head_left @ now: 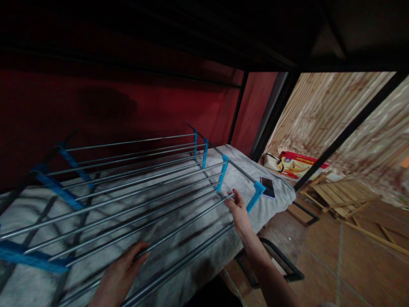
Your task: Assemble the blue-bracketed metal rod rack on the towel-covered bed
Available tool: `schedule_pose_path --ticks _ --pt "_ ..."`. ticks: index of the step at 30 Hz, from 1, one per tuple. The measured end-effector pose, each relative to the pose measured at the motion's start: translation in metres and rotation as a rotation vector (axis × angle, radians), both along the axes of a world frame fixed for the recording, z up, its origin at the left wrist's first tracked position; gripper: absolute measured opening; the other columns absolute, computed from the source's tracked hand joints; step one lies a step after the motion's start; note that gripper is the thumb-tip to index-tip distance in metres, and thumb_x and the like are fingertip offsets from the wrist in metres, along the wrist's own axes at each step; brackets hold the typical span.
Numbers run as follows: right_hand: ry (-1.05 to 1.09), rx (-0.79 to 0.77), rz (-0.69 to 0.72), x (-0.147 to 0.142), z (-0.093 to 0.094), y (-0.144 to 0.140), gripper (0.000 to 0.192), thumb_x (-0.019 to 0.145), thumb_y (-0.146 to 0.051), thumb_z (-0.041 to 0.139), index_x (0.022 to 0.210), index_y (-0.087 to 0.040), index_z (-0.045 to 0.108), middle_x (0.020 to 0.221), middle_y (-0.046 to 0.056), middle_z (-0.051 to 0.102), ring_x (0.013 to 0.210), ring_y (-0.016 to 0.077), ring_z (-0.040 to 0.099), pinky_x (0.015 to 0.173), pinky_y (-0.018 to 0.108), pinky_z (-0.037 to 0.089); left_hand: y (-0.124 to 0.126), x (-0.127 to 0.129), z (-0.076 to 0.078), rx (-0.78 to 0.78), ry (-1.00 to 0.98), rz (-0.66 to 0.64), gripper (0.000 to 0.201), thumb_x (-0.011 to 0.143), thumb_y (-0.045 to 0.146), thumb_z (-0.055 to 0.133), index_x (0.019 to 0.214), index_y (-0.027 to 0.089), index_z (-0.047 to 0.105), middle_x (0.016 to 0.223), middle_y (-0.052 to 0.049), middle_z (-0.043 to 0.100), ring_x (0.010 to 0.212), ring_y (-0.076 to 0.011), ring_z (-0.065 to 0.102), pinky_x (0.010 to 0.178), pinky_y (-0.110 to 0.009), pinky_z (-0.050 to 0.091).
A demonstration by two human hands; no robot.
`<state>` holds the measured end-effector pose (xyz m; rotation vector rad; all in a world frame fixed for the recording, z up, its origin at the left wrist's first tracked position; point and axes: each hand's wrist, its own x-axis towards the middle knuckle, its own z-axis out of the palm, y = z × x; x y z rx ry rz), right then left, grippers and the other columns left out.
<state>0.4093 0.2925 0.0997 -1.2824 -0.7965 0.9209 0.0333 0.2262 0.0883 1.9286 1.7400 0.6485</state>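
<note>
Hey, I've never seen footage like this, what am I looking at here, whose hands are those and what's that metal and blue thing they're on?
This is one picture from a camera worn on a person's head, looking forward and down, so the two bare hands are the wearer's own. No machine is involved.

The metal and blue thing is a folding drying rack: long silver rods joined by blue plastic brackets. It lies on a grey towel-like cover spread over a low bed-like surface under a dark frame.

The left hand rests on a rod near the front, fingers curled over it. The right hand grips the end of a rod beside a blue bracket.

A phone lies on the cover behind the rack. On the floor beyond are a red box and wooden slats.
</note>
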Motion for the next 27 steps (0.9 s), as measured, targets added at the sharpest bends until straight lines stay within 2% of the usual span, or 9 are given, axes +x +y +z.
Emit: schedule_pose_path --ticks 3,5,9,13,19,27 --pt "0.329 0.081 0.007 -0.003 0.009 -0.001 0.059 0.069 -0.034 0.078 0.123 -0.025 0.056 0.104 0.001 0.071 0.097 0.0182 0.066 0.087 0.031 0.053 0.002 -0.004 -0.006 -0.019 -0.018 -0.013 0.032 0.083 0.047 0.051 0.099 0.027 0.07 0.102 -0.001 0.078 0.096 -0.0232 0.074 0.082 -0.027 0.059" --pt "0.441 0.105 0.04 -0.004 0.013 -0.003 0.048 0.066 -0.032 0.082 0.109 -0.026 0.063 0.097 -0.001 0.072 0.089 0.0156 0.067 0.08 0.027 0.054 0.004 -0.005 -0.008 -0.028 -0.003 -0.017 0.031 0.084 0.047 0.051 0.098 0.027 0.07 0.102 0.0 0.077 0.095 -0.0233 0.074 0.081 -0.028 0.059" --pt "0.485 0.1 0.052 -0.004 0.018 -0.005 0.035 0.064 -0.032 0.087 0.093 -0.025 0.069 0.095 -0.002 0.073 0.082 0.013 0.066 0.072 0.024 0.053 0.007 -0.005 -0.012 -0.024 0.028 -0.05 0.033 0.083 0.047 0.05 0.098 0.027 0.071 0.103 -0.002 0.077 0.097 -0.0235 0.073 0.086 -0.029 0.058" --pt "0.488 0.095 0.044 -0.005 0.023 -0.007 0.033 0.06 -0.032 0.091 0.081 -0.023 0.068 0.089 -0.003 0.072 0.079 0.0115 0.065 0.069 0.022 0.053 0.008 -0.006 -0.017 -0.02 0.076 -0.072 0.039 0.083 0.049 0.046 0.1 0.026 0.073 0.11 -0.004 0.076 0.104 -0.0244 0.072 0.092 -0.03 0.057" --pt "0.486 0.109 0.02 -0.007 0.023 -0.007 0.031 0.06 -0.033 0.091 0.075 -0.023 0.066 0.076 -0.005 0.068 0.069 0.0104 0.062 0.064 0.022 0.052 0.009 -0.006 -0.017 -0.059 0.159 -0.088 0.044 0.085 0.045 0.04 0.105 0.025 0.073 0.113 -0.005 0.076 0.106 -0.0248 0.072 0.095 -0.032 0.057" --pt "0.477 0.119 0.03 0.001 0.023 -0.005 0.029 0.064 -0.033 0.088 0.082 -0.023 0.068 0.086 0.0 0.073 0.08 0.0164 0.068 0.072 0.029 0.056 0.014 0.001 -0.014 -0.126 0.19 -0.15 0.041 0.087 0.043 0.041 0.11 0.026 0.071 0.116 -0.003 0.075 0.107 -0.0247 0.071 0.095 -0.034 0.055"
